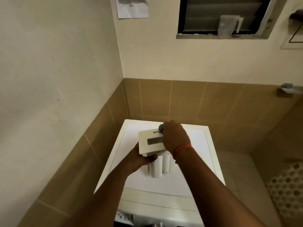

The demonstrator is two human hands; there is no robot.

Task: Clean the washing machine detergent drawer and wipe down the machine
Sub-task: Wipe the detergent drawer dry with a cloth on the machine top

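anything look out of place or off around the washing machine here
Only the detergent drawer: it is out of its slot, held above the washing machine top. The left hand grips it from below; the right hand presses a blue cloth on its front panel. No spills or damage show.

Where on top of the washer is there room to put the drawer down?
Bare top of the washing machine lies right of the right hand, and along the left edge beside the left hand. The middle is crowded: both hands hold the drawer there.

Cream walls (57,54), brown tiles (188,99), louvred window (218,15)
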